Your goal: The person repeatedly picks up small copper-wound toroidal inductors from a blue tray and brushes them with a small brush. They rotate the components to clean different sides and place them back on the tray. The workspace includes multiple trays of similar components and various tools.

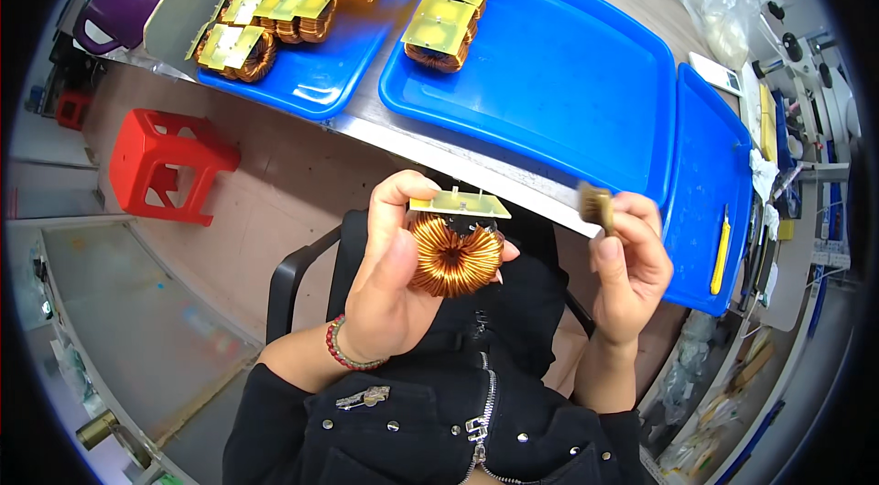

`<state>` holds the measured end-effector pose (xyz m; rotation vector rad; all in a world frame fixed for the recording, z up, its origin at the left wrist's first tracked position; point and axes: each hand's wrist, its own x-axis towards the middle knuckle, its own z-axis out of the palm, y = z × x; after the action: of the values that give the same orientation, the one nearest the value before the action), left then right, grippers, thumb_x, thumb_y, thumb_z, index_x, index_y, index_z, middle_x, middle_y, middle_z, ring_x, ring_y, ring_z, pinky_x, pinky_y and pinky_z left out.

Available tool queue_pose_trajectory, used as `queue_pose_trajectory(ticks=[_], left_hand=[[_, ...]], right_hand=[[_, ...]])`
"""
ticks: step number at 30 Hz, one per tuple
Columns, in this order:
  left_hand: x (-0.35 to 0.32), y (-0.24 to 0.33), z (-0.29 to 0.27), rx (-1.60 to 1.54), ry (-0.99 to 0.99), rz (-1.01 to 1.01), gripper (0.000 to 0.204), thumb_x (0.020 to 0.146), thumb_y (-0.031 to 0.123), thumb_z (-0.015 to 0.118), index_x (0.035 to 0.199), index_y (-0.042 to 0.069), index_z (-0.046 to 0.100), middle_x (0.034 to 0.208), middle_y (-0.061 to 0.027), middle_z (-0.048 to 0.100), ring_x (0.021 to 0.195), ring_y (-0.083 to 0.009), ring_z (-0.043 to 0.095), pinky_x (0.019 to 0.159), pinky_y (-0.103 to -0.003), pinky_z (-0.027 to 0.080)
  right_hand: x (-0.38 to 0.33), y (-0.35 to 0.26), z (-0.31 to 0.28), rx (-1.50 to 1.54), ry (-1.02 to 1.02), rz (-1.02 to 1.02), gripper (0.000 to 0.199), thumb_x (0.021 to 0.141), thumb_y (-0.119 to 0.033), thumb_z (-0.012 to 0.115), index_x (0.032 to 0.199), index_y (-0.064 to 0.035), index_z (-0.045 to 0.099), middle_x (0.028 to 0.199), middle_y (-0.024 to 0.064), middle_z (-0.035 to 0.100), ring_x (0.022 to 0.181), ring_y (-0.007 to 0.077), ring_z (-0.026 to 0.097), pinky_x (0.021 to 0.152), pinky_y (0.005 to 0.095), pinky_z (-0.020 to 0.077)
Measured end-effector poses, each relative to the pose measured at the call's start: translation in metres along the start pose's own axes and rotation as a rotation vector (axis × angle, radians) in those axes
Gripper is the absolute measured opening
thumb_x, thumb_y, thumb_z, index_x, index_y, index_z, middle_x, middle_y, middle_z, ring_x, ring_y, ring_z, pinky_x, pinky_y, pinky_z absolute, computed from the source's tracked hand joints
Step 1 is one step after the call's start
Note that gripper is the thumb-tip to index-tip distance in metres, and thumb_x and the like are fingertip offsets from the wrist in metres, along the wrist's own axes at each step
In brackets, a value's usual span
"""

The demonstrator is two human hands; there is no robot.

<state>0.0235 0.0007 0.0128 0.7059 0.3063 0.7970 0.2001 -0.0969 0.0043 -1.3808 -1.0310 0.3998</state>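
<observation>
My left hand (389, 288) is closed round a copper-wound toroidal coil (450, 270), held upright in front of my chest. A yellow-green flat board (462, 203) with short pins caps the coil, and my left forefinger rests on its edge. Between the thumb and fingers of my right hand (634, 270) is a small brown brush (596, 206), raised to the right of the coil and apart from it. Its bristles are partly blurred.
Several board-topped coils (307, 4) crowd the left blue tray (316, 100); a few more (439, 27) line the left side of the middle blue tray (549, 64). A yellow cutter (721, 251) lies in the right blue tray (691, 210). A red stool (165, 164) stands left.
</observation>
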Motion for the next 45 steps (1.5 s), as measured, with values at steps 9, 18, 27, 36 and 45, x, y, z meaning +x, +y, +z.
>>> queue_pose_trajectory(ticks=[9,18,27,36,45], left_hand=[[0.000,0.003,0.000,-0.367,0.024,-0.243,0.036,0.096,0.036,0.025,0.121,0.010,0.029,0.115,-0.0216,0.048,0.103,-0.0343,0.055,0.087,-0.043,0.047],[0.000,-0.007,-0.005,-0.526,-0.082,-0.269,0.039,0.096,0.036,0.025,0.118,0.004,0.033,0.106,-0.0215,0.054,0.103,-0.0308,0.055,0.087,-0.041,0.047],[-0.003,-0.003,-0.007,-0.268,-0.129,-0.054,0.040,0.095,0.033,0.033,0.121,0.003,0.026,0.112,-0.0166,0.048,0.101,-0.0254,0.054,0.087,-0.037,0.045],[-0.001,-0.002,-0.006,-0.294,-0.094,-0.083,0.041,0.095,0.034,0.033,0.121,0.003,0.025,0.113,-0.0190,0.048,0.103,-0.0257,0.053,0.088,-0.036,0.045],[-0.002,-0.005,-0.006,-0.264,-0.067,-0.051,0.043,0.095,0.036,0.034,0.123,0.006,0.024,0.111,-0.0155,0.047,0.108,-0.0225,0.049,0.092,-0.036,0.040]], right_hand=[[0.003,-0.008,0.039,0.244,-0.291,0.081,0.079,0.056,0.001,0.077,0.126,0.0017,0.041,0.118,0.0109,0.042,0.060,0.0026,0.041,0.052,0.0165,0.0339],[0.005,-0.014,0.047,0.177,-0.375,-0.026,0.056,0.058,0.010,0.066,0.112,-0.0017,0.057,0.120,0.0121,0.043,0.081,0.0096,0.052,0.069,0.0208,0.0429],[-0.001,-0.008,0.049,0.410,-0.376,-0.001,0.053,0.067,0.000,0.075,0.116,-0.0017,0.054,0.118,0.0146,0.040,0.088,0.0138,0.054,0.064,0.0192,0.0465],[-0.002,-0.002,0.050,0.452,-0.393,0.046,0.061,0.062,0.006,0.075,0.118,-0.0022,0.052,0.116,0.0136,0.043,0.099,0.0165,0.051,0.072,0.0218,0.0475],[-0.001,0.002,0.056,0.323,-0.349,-0.026,0.064,0.058,0.005,0.078,0.116,-0.0030,0.052,0.114,0.0120,0.044,0.090,0.0115,0.051,0.065,0.0198,0.0420]])
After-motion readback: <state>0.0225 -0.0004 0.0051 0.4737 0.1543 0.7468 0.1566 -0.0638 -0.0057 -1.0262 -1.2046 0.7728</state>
